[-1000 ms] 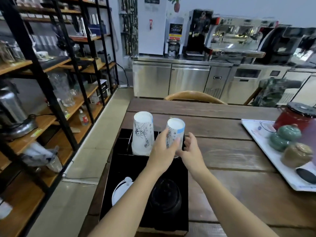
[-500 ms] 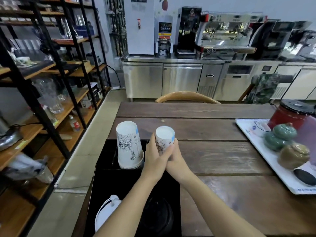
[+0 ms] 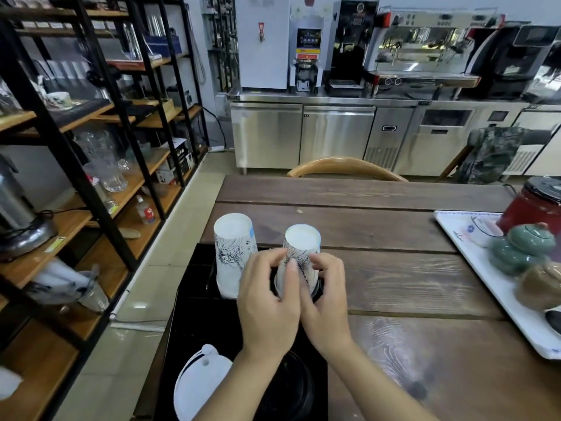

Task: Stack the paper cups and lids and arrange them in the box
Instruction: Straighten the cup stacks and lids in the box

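Two upside-down stacks of white paper cups with black ink drawings stand at the far end of a black box (image 3: 194, 302). The left cup stack (image 3: 232, 253) stands free. The right cup stack (image 3: 300, 256) sits between my hands: my left hand (image 3: 267, 299) holds its left side with thumb and fingers, and my right hand (image 3: 326, 296) curls around its right side. White lids (image 3: 197, 387) lie at the box's near left. Black lids (image 3: 291, 390) lie at its near right, partly hidden by my left forearm.
The box sits at the left edge of a wooden table (image 3: 394, 253). A white tray (image 3: 504, 302) with green and brown lidded jars and a red pot is at the right. A wooden chair back (image 3: 346, 167) is beyond the table. Black shelving (image 3: 76, 177) stands left.
The right cup stack came down from being held up to standing low in the box's far end. Both hands moved down with it, and my right hand closed in around its side.
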A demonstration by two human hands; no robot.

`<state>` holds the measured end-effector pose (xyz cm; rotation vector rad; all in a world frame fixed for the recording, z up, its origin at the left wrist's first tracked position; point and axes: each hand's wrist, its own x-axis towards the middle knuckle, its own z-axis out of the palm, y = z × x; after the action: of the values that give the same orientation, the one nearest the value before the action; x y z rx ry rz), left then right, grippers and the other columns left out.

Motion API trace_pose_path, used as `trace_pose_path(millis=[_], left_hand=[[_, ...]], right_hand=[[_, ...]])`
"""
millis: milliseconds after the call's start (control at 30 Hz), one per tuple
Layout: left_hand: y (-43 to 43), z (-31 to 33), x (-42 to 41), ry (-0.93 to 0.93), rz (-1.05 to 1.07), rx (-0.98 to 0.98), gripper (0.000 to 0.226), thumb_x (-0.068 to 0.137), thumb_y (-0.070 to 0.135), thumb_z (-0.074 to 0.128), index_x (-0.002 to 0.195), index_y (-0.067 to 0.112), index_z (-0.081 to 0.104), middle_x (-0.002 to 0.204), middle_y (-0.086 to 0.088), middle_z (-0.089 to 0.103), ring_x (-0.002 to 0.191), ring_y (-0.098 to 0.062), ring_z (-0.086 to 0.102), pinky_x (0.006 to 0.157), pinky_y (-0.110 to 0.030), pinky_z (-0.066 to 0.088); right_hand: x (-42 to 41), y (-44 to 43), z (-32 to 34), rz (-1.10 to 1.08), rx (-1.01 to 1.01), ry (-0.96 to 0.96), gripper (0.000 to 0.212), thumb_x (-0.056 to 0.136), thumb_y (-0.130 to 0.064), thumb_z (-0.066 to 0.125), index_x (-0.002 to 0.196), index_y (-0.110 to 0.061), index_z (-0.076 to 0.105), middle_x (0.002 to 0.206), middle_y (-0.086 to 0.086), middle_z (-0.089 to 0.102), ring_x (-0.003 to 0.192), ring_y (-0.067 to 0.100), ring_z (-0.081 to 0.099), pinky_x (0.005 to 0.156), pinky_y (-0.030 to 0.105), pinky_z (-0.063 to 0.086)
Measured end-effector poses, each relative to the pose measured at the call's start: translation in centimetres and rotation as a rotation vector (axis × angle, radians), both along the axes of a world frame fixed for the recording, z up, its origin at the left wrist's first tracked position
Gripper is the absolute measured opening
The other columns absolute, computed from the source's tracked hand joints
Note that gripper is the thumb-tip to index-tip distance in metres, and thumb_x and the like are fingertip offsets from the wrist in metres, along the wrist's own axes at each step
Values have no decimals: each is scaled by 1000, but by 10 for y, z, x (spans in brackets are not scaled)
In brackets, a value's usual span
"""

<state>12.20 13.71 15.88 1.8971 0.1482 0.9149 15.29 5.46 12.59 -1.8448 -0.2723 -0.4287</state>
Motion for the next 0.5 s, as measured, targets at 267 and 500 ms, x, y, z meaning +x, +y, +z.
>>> trace_pose_path(millis=[267, 500], left_hand=[[65, 7, 2, -50, 128, -443, 55, 82, 49, 47, 129, 20, 42, 135, 1, 46, 126, -11, 43, 111, -36, 33], [85, -8, 11, 244, -230, -580, 70, 84, 68, 35, 144, 32, 34, 151, 9, 36, 135, -1, 35, 118, -36, 25]], right_hand=[[9, 39, 23, 376, -235, 237, 69, 85, -3, 52, 146, -12, 21, 149, -5, 29, 139, 3, 23, 114, 18, 16], [5, 58, 26, 554, -130, 368, 80, 80, 13, 46, 144, -26, 18, 123, -40, 32, 126, -17, 35, 89, -10, 24]])
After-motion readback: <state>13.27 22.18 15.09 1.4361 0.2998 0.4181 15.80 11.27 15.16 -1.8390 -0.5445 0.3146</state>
